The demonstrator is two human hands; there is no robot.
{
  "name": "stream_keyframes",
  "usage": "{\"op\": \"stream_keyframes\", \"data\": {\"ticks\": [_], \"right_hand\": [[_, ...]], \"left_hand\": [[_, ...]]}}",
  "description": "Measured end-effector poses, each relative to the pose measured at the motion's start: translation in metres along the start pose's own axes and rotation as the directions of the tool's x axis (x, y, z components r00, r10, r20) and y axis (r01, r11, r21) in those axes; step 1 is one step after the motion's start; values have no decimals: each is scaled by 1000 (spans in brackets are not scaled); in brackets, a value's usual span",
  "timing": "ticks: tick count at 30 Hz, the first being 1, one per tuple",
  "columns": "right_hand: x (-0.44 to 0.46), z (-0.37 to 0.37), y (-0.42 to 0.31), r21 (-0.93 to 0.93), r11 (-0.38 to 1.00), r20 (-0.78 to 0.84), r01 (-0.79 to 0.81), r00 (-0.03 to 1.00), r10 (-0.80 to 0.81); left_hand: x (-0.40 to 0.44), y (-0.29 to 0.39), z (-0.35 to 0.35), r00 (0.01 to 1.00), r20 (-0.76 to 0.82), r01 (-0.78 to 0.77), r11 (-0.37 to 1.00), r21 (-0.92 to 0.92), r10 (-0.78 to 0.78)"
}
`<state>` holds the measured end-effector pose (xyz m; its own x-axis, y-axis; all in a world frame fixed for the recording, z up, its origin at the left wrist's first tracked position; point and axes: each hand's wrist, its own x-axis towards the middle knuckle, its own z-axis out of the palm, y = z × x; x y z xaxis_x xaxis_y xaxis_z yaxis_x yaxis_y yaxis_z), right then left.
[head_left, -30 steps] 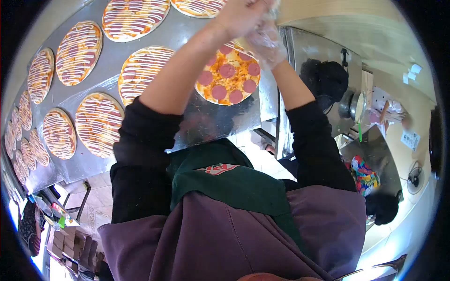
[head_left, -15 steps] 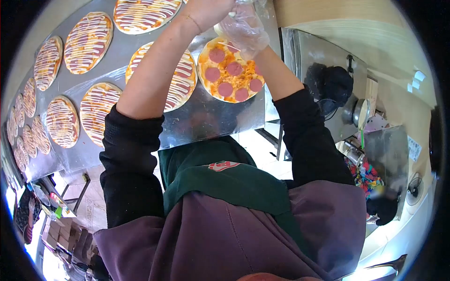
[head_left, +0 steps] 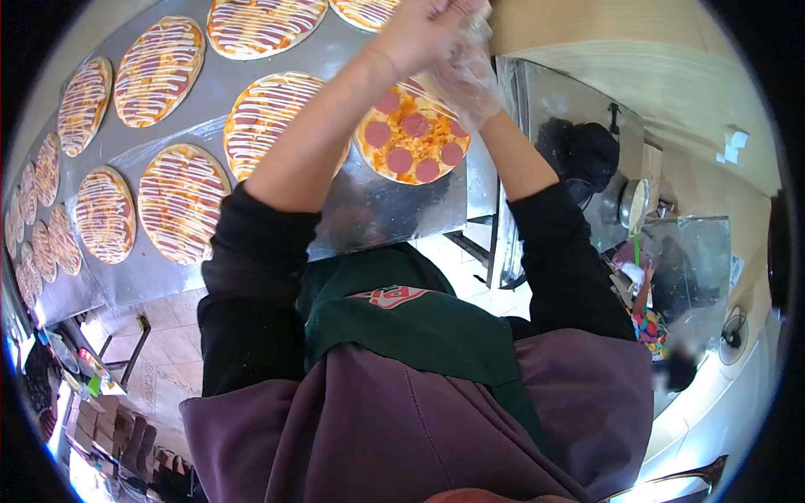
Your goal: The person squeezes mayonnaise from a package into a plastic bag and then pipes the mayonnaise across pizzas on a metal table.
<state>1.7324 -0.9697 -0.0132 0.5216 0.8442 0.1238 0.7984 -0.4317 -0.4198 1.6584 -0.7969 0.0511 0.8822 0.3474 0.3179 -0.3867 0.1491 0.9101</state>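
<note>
My left hand (head_left: 423,35), bare and with its fingers closed, meets my right hand (head_left: 470,80) at the top edge of the view. A clear, crinkled plastic glove covers my right hand, whose fingers curl inward. Pale material and plastic show between the hands, but I cannot make out what they hold. Just below them lies a round pizza (head_left: 411,138) with sausage slices and orange and yellow shreds. Its top edge, partly hidden by my hands, has thin white lines. Beside it, my left forearm covers part of a white-striped pizza (head_left: 267,117).
Several more white-striped pizzas, such as one (head_left: 159,71) at the upper left, lie on the metal table (head_left: 373,214). At right are a dark object (head_left: 591,155), a white fan (head_left: 734,335) and a person in colourful clothing (head_left: 650,327).
My hands have moved slightly right and are closer together. My left forearm has swung right over the pizzas. The view has shifted a little, and the person at right has changed posture.
</note>
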Motion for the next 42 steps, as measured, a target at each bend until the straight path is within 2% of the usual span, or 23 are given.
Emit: {"op": "stream_keyframes", "data": {"ticks": [4, 6, 10, 12, 13, 14, 15, 16, 20, 22, 23, 24, 25, 27, 30, 33, 34, 35, 36, 37, 39, 40, 42], "right_hand": [[53, -30, -128, -217, 967, 1, 131, 991, -134], [60, -12, -115, 630, 776, -22, -31, 998, 57], [6, -11, -64, 142, 985, 19, -94, 996, 92], [-25, 3, -11, 848, 530, -55, -16, 992, 117], [-31, -11, -9, 843, 538, -54, -18, 992, 117], [-40, -25, -11, 976, -72, 218, -207, 951, 220], [-44, -34, -14, 697, -658, 484, -285, 864, 139], [-56, -12, -2, 905, -392, 217, -165, 972, 92], [-19, 4, -31, 883, -427, 190, -195, 980, -55], [13, -7, -75, 954, 12, 291, -299, 938, 187], [26, -8, -91, 954, 2, 294, -299, 939, 179], [38, -8, -107, 908, 386, 123, -160, 985, 118], [48, -8, -122, 711, 703, -20, 17, 1000, -4], [48, -10, -135, 726, 687, -108, 34, 992, 65], [18, -18, -92, 241, 967, -10, 77, 997, -77], [-16, -26, -60, -147, 978, 104, 146, 986, -131], [-30, -27, -58, 601, 799, 51, -34, 999, 4], [-41, -28, -52, 985, 114, 111, -127, 984, 141], [-46, -31, -43, 952, -164, 283, -258, 947, 152], [-44, -32, -48, 952, -161, 285, -261, 947, 151], [-38, -24, -60, 892, 367, 161, -265, 944, 289], [-26, -18, -62, 895, 361, 164, -263, 945, 283], [6, -6, -68, 762, -541, 222, -355, 929, -296]], "left_hand": [[0, 55, -52, 994, 67, 90, 992, -85, -84], [-1, 63, -60, 986, 125, 117, 993, -21, -114], [-19, -5, -22, 960, 68, 278, 945, -171, -270], [-27, 13, 14, 979, 76, 197, 975, -98, -190], [-30, 20, 29, 989, 90, 119, 993, -13, -117], [-30, 17, 36, 990, 91, 114, 993, -21, -112], [-32, 15, 43, 994, 68, 95, 994, -50, -91], [-34, 12, 46, 996, 44, 77, 994, -77, -74], [-30, 14, 7, 995, 23, 95, 974, -207, -93], [-26, 27, -35, 969, 16, 246, 967, -60, -245], [-23, 43, -44, 968, 9, 250, 967, -50, -250], [-20, 64, -50, 975, 49, 218, 974, -63, -216], [-20, 75, -55, 980, 89, 185, 979, -79, -178], [-23, 60, -59, 983, 117, 149, 986, -72, -140], [-32, 48, -28, 979, -22, 200, 979, -48, -201], [-42, 33, 11, 993, 75, 95, 993, -71, -90], [-44, 25, 26, 998, 37, 57, 998, -41, -55], [-45, 27, 33, 1000, -1, 21, 1000, -7, -21], [-45, 28, 33, 1000, -4, 18, 1000, -12, -18], [-46, 37, 31, 992, 40, 122, 992, -27, -120], [-46, 48, 22, 971, 81, 229, 973, -30, -226], [-44, 48, 11, 981, 48, 192, 981, -32, -191], [-37, 36, -16, 996, 36, 91, 988, -127, -87]]}}
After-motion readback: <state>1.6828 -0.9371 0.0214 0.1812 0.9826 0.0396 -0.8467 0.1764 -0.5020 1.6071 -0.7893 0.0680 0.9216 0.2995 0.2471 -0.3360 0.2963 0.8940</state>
